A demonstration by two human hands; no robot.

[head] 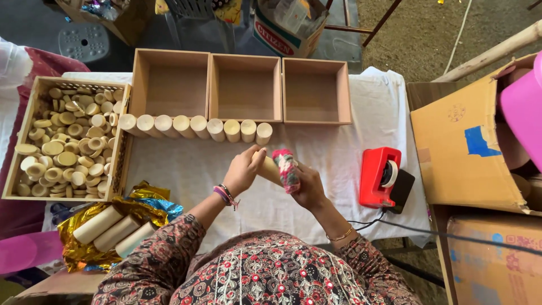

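Both hands close on one pale wooden cylinder [271, 168], the left hand [243, 172] at its bare end, the right hand [307, 186] around its patterned wrapped end [287, 169] (held above the worktop [226, 169]), so a slackened grip could let the wrap slide askew.

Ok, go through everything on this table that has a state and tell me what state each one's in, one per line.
Left hand: gripping one end of the cream cylinder.
Right hand: gripping the end covered by a pink patterned wrap.
Three wooden boxes: open, nothing inside.
Row of cylinders: lying side by side, unwrapped.
Wooden tray: full of round discs.
Tape dispenser: roll loaded.
Gold foil: crumpled, three cylinders on it.
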